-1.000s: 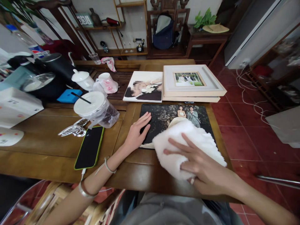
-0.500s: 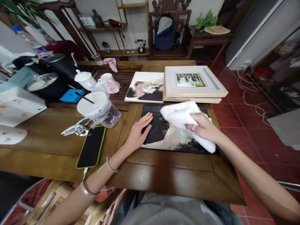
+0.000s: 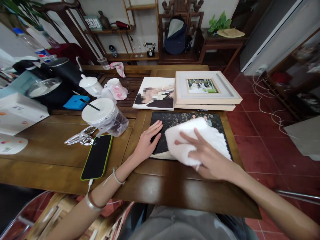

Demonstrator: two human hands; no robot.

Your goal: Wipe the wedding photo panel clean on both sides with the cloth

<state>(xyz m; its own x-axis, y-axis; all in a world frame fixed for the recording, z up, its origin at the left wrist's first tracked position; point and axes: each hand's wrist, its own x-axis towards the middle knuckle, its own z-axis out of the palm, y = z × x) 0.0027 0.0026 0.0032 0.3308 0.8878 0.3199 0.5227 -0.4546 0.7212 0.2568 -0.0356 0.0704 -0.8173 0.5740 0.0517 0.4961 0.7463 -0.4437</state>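
A dark photo panel (image 3: 160, 133) with a pale gown printed on it lies flat on the table before me. My left hand (image 3: 149, 140) rests open on its left edge, fingers stretched out. Over the middle and right of the panel spreads a white cloth (image 3: 175, 148), covering much of the picture. My right hand (image 3: 206, 153) lies on top of this cloth with its fingers spread, pressing it against the panel; a ring shows on one finger. Two small printed figures show above the cloth.
Behind the panel are a photo print (image 3: 155, 95) and a stack of framed pictures (image 3: 181, 95). To the left are a phone (image 3: 97, 158) with a cable, a lidded cup in a plastic bag (image 3: 98, 111), a white teapot (image 3: 90, 86) and a tissue box (image 3: 22, 111).
My right hand and the cloth have moved down towards me. The hand has gone from a bunched grip to spread fingers, and the cloth lies flatter. My left hand has stayed put.
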